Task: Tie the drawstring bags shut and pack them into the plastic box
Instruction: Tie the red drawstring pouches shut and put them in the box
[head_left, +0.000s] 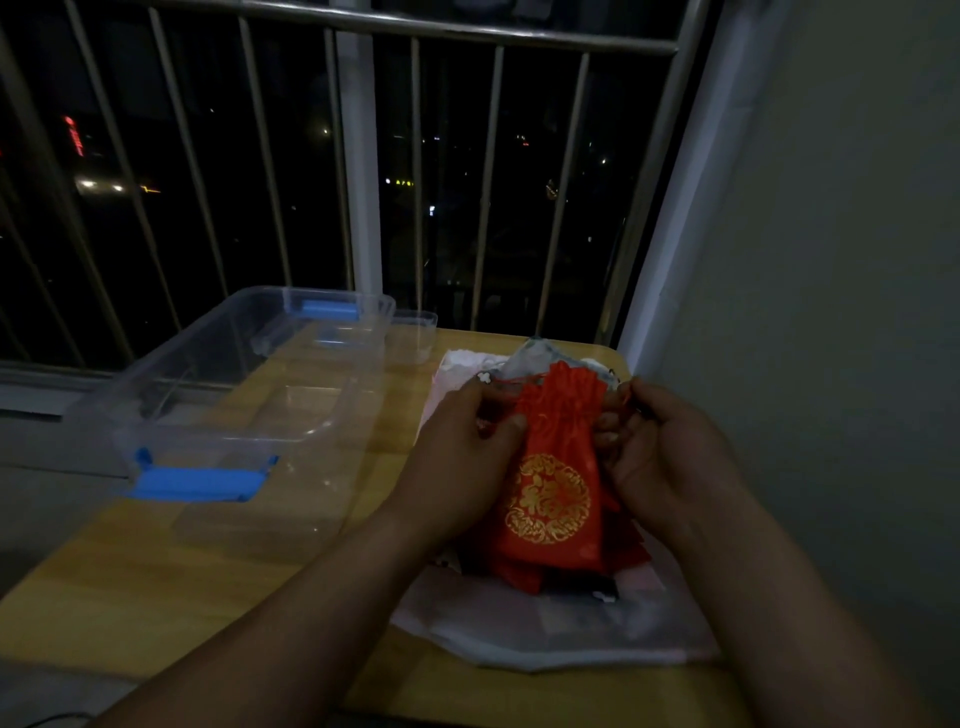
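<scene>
Cinching looks like the step in hand: left hand (462, 441) and right hand (662, 441) each pinch a thin red drawstring (626, 402) at opposite sides of the neck of a red satin pouch w/ round gold emblem (556, 483), fingers curled, prob. pulling apart so the mouth gathers. Pouch is held over more red pouches (519, 574) on white plastic wrapping (545, 634), R side of the wooden table (156, 561). Clear plastic box w/ blue latches (171, 364) sits open nearby on the L, ready for packing.

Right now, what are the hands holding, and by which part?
The red drawstring bag, at its gathered neck: the left hand pinches the neck's left side, the right hand its right side.
</scene>
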